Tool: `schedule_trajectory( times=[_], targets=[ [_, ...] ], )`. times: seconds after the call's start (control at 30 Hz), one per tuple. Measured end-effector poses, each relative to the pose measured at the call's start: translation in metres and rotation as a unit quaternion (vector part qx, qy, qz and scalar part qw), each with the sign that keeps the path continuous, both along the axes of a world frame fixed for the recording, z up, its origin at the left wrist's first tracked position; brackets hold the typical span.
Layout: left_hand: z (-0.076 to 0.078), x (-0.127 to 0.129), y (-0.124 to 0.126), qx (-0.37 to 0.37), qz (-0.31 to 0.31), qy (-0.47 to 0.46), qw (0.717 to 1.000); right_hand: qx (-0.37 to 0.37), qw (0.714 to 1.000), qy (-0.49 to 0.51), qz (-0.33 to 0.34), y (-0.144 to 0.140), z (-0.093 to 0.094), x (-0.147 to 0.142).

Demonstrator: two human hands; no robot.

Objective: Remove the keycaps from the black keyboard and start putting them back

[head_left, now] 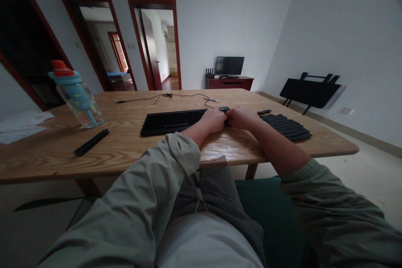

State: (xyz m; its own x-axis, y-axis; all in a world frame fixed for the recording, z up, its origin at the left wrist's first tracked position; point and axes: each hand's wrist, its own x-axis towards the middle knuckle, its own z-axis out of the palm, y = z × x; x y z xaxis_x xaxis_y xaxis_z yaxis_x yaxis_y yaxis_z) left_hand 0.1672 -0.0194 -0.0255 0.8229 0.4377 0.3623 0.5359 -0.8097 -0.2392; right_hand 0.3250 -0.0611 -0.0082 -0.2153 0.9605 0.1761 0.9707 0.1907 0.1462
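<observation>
We see left hand and right hand clenched together at the black keyboard right end, pinching some small part there, removed keycaps parked beside on the worktop.

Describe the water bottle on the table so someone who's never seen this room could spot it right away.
Start at the wooden table and look to its far left side. The water bottle is clear with a blue lid and red cap, the only colourful item there.

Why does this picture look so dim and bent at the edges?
Head view: the room is dim, with daylight only through the far doorway; the wide lens bows the long wooden table and walls. The left hand and right hand at the black keyboard look soft and murky.
</observation>
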Motion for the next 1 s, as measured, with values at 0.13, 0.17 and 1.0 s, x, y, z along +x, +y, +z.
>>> schedule_trajectory(
  times=[0.13,0.17,1.0],
  targets=[
    [0.005,-0.01,0.001,-0.001,-0.001,-0.037,0.999,0.028,0.999,0.016,0.011,-0.003,0.0,-0.002],
    [0.006,-0.012,0.002,0.0,0.005,-0.048,0.999,0.029,0.999,0.019,0.013,-0.003,0.001,-0.002],
    [0.045,-0.102,0.018,-0.056,0.079,-0.255,0.962,-0.058,0.978,0.133,-0.15,-0.014,0.052,0.155]
  ],
)
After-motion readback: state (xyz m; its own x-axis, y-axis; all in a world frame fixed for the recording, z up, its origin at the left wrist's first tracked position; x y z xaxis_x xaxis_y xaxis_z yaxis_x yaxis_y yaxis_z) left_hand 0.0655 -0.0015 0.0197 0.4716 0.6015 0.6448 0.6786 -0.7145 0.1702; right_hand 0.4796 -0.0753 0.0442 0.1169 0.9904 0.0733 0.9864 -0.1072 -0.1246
